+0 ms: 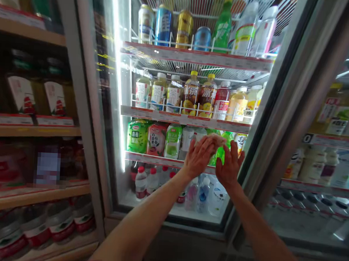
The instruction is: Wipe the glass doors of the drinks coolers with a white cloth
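My left hand is raised in front of the lit drinks cooler, its fingers on a crumpled pale pinkish cloth. Beside it, to the right, my right hand has its fingers spread and holds nothing. Its fingertips are close to the cloth; whether they touch it I cannot tell. Behind both hands is a shelf of drinks, where green bottles are partly covered by the hands. A green-labelled bottle and a reddish tea bottle stand left of my left hand.
Cans and a green soda bottle stand on the top shelf, tea bottles on the middle one. Red-capped bottles are at the bottom. A metal door frame runs along the right; wooden shelves with bottles are left.
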